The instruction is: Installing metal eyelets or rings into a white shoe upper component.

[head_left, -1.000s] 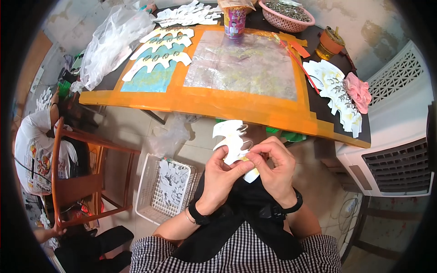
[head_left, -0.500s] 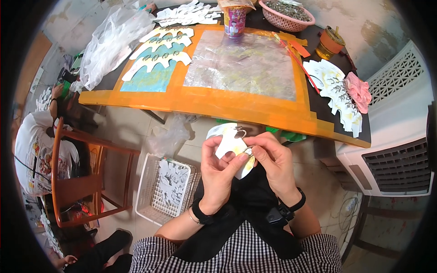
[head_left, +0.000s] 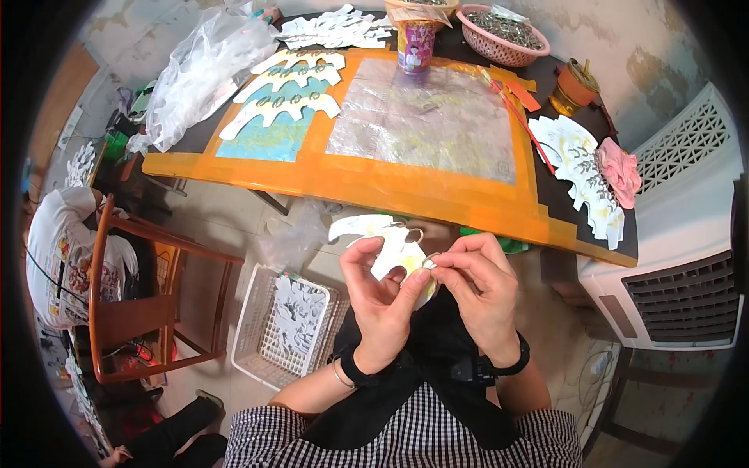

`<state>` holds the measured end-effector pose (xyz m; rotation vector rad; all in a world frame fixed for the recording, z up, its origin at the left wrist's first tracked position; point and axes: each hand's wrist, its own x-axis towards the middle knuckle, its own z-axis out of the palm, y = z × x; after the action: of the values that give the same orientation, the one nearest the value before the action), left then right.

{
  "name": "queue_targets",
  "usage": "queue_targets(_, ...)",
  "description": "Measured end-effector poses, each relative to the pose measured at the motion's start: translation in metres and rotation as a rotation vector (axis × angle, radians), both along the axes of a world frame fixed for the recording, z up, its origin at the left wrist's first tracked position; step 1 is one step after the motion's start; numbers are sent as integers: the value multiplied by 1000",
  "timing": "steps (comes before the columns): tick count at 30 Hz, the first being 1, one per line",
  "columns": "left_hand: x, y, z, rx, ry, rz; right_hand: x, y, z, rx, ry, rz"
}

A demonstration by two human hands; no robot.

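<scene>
A white scalloped strip (head_left: 399, 251), stained yellow in places, is held above my lap in my left hand (head_left: 378, 300), thumb on top and fingers beneath. One metal ring (head_left: 415, 235) stands up from the strip's upper edge. At the strip's right end, my right hand (head_left: 482, 292) pinches a small metal ring (head_left: 431, 260) between thumb and fingertips, close to my left thumb tip. The fingers partly hide that ring and the strip's lower end.
On the orange-taped table (head_left: 374, 183) lie ringed strips (head_left: 289, 108), more white strips (head_left: 585, 175) and a pink cloth (head_left: 618, 171). A pink basket of metal pieces (head_left: 503, 39) and a cup (head_left: 415, 47) stand behind. A white crate (head_left: 253, 343), chair (head_left: 129, 312) and seated person (head_left: 62, 242) are leftward.
The view has shifted slightly. The strip now shows more of its left end, and my right hand has turned and drawn a little to the right, still pinching the ring.
</scene>
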<state>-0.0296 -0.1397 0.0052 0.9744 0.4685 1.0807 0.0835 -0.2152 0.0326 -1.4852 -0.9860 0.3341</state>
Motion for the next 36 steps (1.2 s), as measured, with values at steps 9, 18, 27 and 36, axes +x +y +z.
queue_targets(9,38,39,13,438,22,61,51,31,51,1,162,158)
queue_targets(18,42,78,35,716,644,-160,134,68,10,-267,-222,178)
queue_targets(27,81,125,23,1120,537,-227,154,90,21,-486,-477,361)
queue_targets(36,91,128,5,985,571,-309,150,78,12,-397,-380,334)
